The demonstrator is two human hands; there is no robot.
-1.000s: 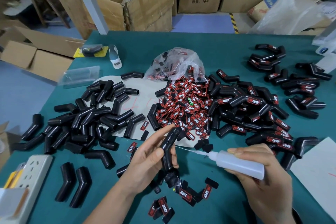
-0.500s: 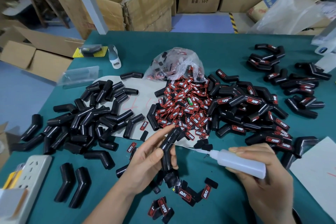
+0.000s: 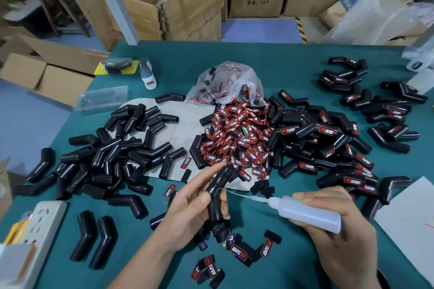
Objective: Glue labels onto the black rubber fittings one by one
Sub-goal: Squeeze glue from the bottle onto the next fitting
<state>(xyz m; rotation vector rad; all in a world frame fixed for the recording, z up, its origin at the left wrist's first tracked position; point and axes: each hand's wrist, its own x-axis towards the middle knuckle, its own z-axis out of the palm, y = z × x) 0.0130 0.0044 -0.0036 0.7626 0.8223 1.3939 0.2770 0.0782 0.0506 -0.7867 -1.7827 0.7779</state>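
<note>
From the head camera, the left hand gripped one bent black fitting upright over the green table, thumb and fingers curled round it, exactly as it had a second earlier. The right hand, wrapped round the glue bottle, had brought the thin nozzle a little nearer, so its tip now touched the fitting near the bend. That suggested glue was being laid and a label from the red pile would be wanted next, while plain fittings lay left and labelled ones right.
</note>
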